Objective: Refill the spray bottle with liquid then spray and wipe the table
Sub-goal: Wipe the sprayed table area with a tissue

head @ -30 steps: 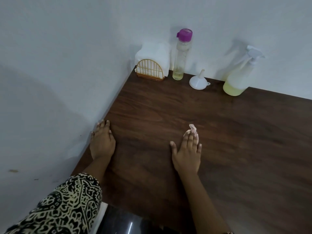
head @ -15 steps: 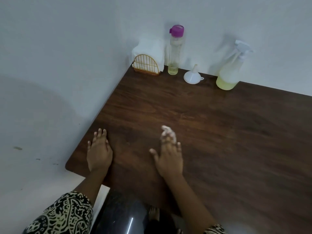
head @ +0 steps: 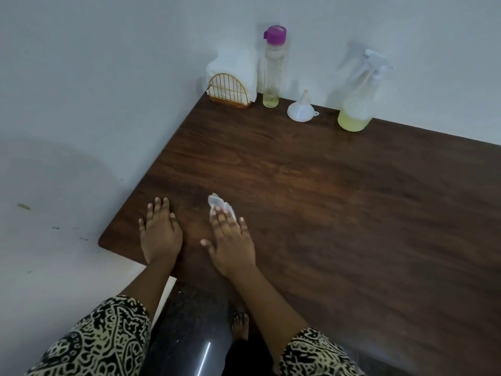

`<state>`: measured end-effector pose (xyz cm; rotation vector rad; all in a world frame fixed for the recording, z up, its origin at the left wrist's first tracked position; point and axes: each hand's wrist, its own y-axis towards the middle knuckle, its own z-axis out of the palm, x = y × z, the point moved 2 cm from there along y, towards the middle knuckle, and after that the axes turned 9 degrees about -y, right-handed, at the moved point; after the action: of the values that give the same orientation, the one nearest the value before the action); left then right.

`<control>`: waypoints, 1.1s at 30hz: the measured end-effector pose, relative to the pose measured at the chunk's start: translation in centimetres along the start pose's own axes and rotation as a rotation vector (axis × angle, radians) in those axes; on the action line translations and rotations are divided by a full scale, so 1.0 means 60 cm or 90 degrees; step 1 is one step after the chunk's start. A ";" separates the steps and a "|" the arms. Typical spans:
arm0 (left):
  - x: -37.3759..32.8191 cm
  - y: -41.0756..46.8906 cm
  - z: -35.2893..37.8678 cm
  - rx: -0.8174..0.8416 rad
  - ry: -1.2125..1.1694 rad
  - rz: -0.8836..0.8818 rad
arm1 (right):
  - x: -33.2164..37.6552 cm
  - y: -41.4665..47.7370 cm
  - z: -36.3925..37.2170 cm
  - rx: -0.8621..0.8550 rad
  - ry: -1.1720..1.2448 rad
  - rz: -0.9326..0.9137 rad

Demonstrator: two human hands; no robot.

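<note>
My right hand (head: 230, 240) lies flat on the dark wooden table (head: 339, 213), its straight fingers pressing a small white tissue (head: 220, 206) whose crumpled end sticks out past the fingertips. My left hand (head: 160, 234) rests flat on the table near the front left corner, holding nothing. The spray bottle (head: 360, 99), white trigger on top and yellowish liquid in its bottom part, stands at the back by the wall. A white funnel (head: 299, 109) sits upside down to its left. A tall clear bottle (head: 272, 69) with a purple cap holds a little yellowish liquid.
A gold wire napkin holder (head: 229, 89) with white napkins stands in the back left corner. White walls bound the table at the back and left. Below the front edge I see a dark shiny floor and a bare foot (head: 240, 325).
My right hand with the tissue has slid left across the table, ending close beside my left hand. The camera has drawn back and tilted down. My left hand stays flat near the corner.
</note>
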<state>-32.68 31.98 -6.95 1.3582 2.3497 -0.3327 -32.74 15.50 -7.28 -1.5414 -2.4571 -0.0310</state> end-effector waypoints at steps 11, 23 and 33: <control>-0.032 -0.046 0.011 0.011 0.006 0.009 | -0.221 -0.148 -0.038 -0.064 0.024 0.481; -0.109 -0.124 0.051 0.074 0.025 0.090 | -0.262 -0.221 -0.025 -0.130 -0.045 0.404; -0.169 -0.159 0.084 0.102 0.025 0.120 | -0.191 -0.152 -0.037 -0.028 0.023 0.259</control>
<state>-35.34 17.41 -6.76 1.6618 2.2428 -0.4499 -35.69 0.97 -6.61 -2.0090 -2.0825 -0.0411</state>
